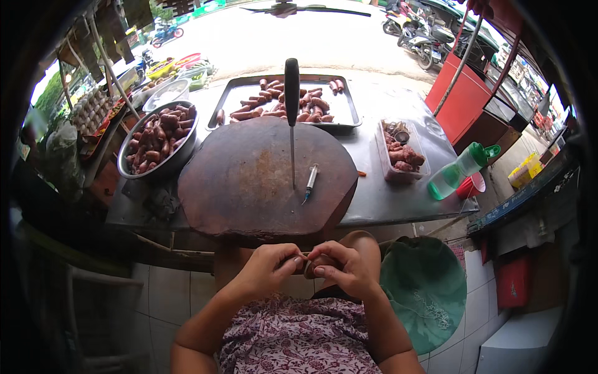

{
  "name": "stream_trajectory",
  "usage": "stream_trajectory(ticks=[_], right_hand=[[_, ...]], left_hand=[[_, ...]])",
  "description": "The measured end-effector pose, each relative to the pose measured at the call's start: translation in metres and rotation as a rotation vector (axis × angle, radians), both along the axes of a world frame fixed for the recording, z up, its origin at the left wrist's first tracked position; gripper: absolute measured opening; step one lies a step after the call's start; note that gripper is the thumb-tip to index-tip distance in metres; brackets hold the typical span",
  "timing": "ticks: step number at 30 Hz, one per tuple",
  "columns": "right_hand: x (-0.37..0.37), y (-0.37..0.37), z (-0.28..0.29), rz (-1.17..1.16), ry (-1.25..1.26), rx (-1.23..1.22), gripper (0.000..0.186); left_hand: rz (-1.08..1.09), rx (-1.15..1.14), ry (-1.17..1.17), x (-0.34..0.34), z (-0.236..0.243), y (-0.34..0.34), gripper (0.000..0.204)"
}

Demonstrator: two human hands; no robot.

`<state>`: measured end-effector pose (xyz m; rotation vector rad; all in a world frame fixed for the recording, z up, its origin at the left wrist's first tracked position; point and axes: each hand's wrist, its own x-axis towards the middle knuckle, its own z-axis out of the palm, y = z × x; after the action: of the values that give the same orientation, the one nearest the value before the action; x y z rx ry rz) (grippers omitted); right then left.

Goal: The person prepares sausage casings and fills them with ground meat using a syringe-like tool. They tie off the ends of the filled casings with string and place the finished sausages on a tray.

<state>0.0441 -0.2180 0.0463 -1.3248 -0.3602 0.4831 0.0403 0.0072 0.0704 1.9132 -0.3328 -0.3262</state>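
Note:
Just past the near edge of the chopping block, over my lap, my left hand (276, 267) and my right hand (350, 269) meet with fingers closed. Both grip a short reddish-brown sausage (313, 267); the right fingers wrap round its body, and the left thumb and fingers pinch its end. My fingers hide part of it. On the thick round wooden chopping block (230, 181), a black-handled knife (291, 100) stands upright, tip down. Beside its blade lies a small syringe (311, 181).
Sausages fill a metal basin (126, 163) at left and lie on a metal tray (357, 112) behind the block. Rightward are a plastic tub (383, 149) of meat, a green-capped bottle (450, 177) and a red cup (471, 186). A green round surface (417, 280) holds white string (439, 311).

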Motion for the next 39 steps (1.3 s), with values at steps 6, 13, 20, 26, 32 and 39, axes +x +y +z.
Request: stream_trajectory(ticks=[6, 13, 20, 26, 32, 39], right_hand=[[0.068, 0.019, 0.030, -0.168, -0.244, -0.237, 0.022], [0.125, 0.045, 0.023, -0.336, -0.445, -0.428, 0.019], [0.145, 0.057, 0.013, -0.421, -0.490, -0.446, 0.020], [0.151, 0.053, 0.011, -0.383, -0.612, -0.479, 0.019], [0.154, 0.052, 0.010, -0.384, -0.674, -0.640, 0.017], [0.130, 0.033, 0.020, -0.474, -0.437, -0.221, 0.027]], left_hand=[[0.091, 0.153, -0.216, 0.072, 0.025, 0.000, 0.022], [0.179, 0.334, -0.350, 0.138, 0.016, 0.010, 0.022], [0.177, 0.281, -0.389, 0.165, -0.003, 0.018, 0.024], [0.111, 0.102, -0.295, 0.182, -0.016, 0.018, 0.017], [0.092, 0.113, -0.252, 0.187, -0.032, 0.024, 0.017], [0.325, 0.609, -0.576, 0.172, -0.037, 0.051, 0.039]])
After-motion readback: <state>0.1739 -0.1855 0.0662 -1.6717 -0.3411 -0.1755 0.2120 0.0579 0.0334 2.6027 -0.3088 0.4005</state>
